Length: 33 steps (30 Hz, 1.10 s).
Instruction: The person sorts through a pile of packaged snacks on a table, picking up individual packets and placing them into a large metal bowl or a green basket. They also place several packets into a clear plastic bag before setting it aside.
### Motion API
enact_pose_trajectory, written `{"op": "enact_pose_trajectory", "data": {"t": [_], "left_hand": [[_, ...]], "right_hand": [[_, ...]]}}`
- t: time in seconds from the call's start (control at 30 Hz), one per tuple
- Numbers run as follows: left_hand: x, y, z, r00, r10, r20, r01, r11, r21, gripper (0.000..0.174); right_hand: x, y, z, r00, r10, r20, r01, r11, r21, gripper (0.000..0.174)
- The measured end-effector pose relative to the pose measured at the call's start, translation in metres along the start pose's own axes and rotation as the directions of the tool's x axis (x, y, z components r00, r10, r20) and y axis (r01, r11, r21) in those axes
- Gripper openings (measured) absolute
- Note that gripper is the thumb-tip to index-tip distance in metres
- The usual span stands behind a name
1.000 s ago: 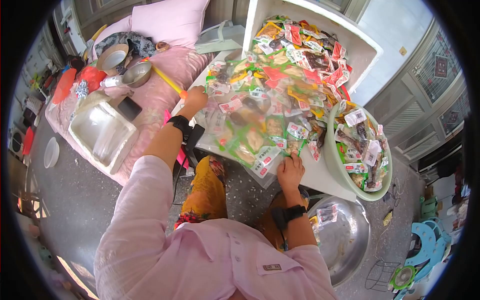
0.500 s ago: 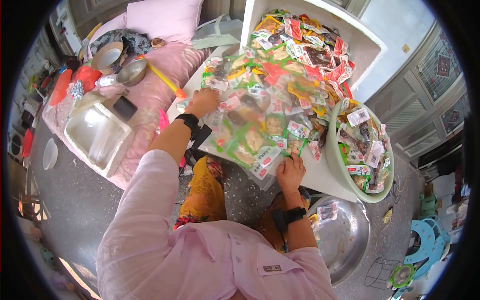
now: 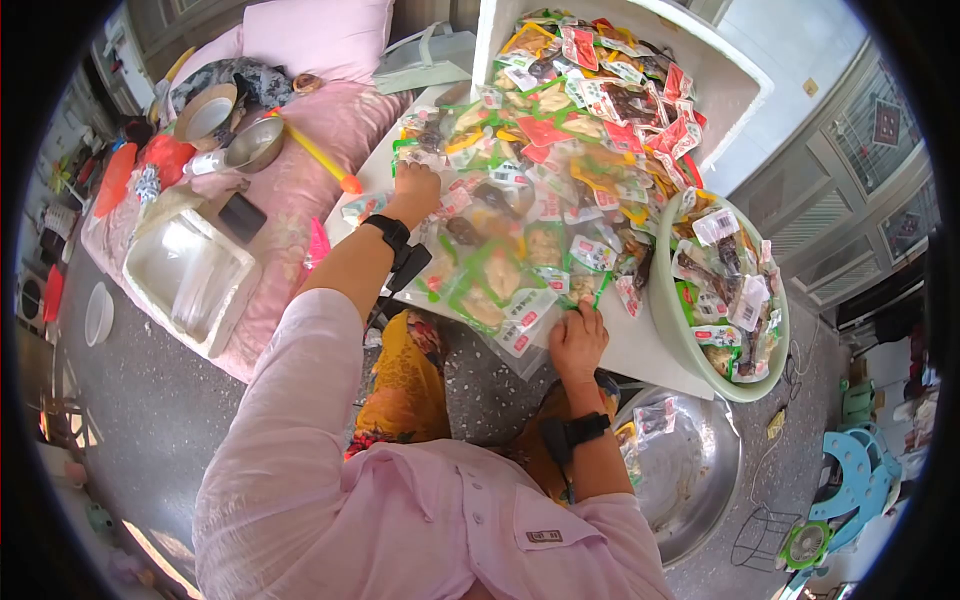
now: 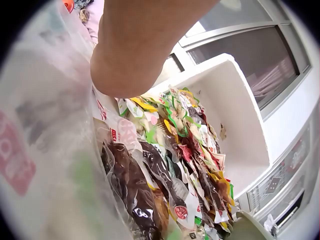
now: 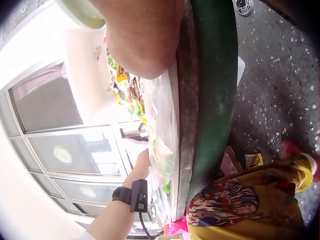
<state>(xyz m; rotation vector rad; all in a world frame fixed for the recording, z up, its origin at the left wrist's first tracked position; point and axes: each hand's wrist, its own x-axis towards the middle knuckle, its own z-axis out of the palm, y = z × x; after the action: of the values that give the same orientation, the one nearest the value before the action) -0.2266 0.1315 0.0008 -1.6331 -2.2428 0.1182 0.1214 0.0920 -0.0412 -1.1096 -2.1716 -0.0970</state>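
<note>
Holding the clear bag [image 3: 500,275] level should stop packets [image 3: 560,150] spilling; the right hand [image 3: 578,340] pinches its near edge, while I cannot tell the grip of the left hand [image 3: 415,185].

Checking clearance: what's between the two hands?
Sealed snack packets heaped on the white table fill it, left hand to right hand; head view shows this.
</note>
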Motion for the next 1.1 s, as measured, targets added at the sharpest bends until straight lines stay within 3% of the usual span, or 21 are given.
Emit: {"op": "enact_pose_trajectory", "data": {"t": [0.3,0.4,0.5,0.57,0.7,0.8,0.9,1.0,1.1], "left_hand": [[0.008,0.0,-0.007,0.989,0.085,0.118,-0.077,0.994,-0.075,0.015],[0.006,0.009,-0.016,0.985,0.17,0.041,-0.162,0.975,-0.154,0.016],[0.005,0.024,-0.029,0.973,0.189,-0.135,-0.221,0.931,-0.292,0.014],[0.013,0.04,-0.03,0.973,0.167,-0.157,-0.218,0.887,-0.407,0.017],[0.025,0.08,-0.046,0.957,0.204,-0.205,-0.289,0.726,-0.625,0.026],[0.027,0.112,-0.051,0.912,0.179,-0.369,-0.399,0.599,-0.695,0.025],[0.023,0.134,-0.077,0.856,0.264,-0.445,-0.447,0.809,-0.381,0.029],[0.028,0.145,-0.088,0.885,0.374,-0.277,-0.463,0.77,-0.439,0.029],[0.029,0.153,-0.077,0.878,0.477,-0.046,-0.346,0.564,-0.75,0.027]], "right_hand": [[0.0,0.001,0.002,1.0,-0.003,-0.004,0.003,1.0,-0.01,0.017],[-0.001,0.0,0.002,1.0,-0.004,-0.005,0.004,1.0,-0.009,0.017],[0.0,0.0,0.001,1.0,-0.005,-0.009,0.005,1.0,-0.008,0.017],[0.0,-0.001,0.001,1.0,-0.006,-0.012,0.006,1.0,-0.002,0.017],[0.0,0.002,0.004,1.0,-0.015,-0.013,0.014,0.999,-0.034,0.016],[0.0,0.002,0.004,1.0,-0.014,-0.024,0.014,1.0,-0.017,0.016],[-0.001,0.002,0.004,1.0,-0.01,-0.027,0.009,1.0,-0.015,0.015],[-0.001,0.002,0.004,0.999,-0.012,-0.033,0.011,1.0,-0.028,0.015],[-0.001,0.002,0.005,0.999,-0.015,-0.041,0.014,1.0,-0.026,0.015]]}}
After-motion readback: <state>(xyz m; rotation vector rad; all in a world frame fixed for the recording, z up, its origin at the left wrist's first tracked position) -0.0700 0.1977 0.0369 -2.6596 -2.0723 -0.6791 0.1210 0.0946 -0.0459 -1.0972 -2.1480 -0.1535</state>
